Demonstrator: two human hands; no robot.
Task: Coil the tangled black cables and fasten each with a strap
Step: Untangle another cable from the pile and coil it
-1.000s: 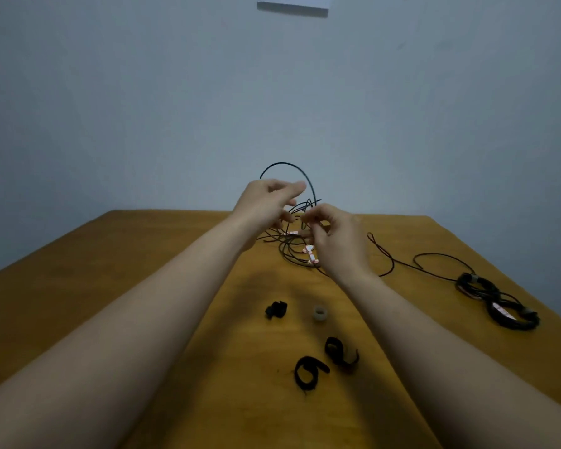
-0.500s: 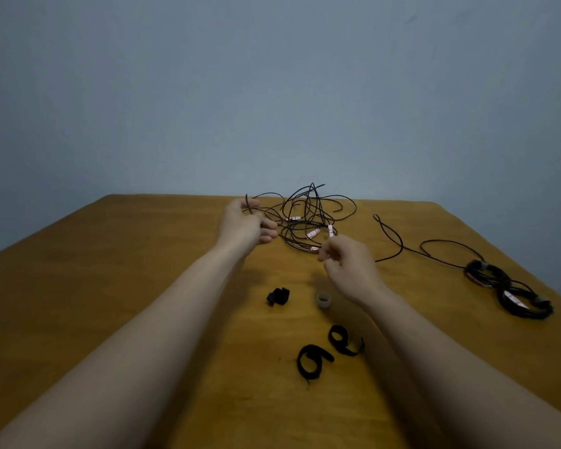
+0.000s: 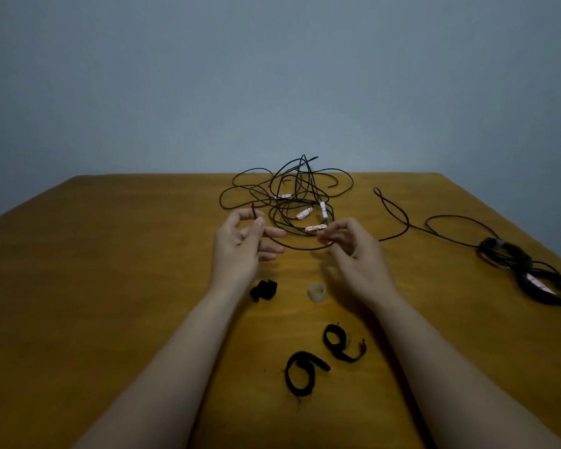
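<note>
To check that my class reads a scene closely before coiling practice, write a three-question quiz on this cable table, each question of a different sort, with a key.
1. True or false: the left hand and the right hand each pinch a black cable strand.
2. Multiple choice: the coiled bundles lie A) on the right side of the table, B) on its left side, C) between the two hands.
3. Fill in: ___ open black strap loops lie nearest the camera, between the forearms.
Key: 1 true; 2 A; 3 two.
</note>
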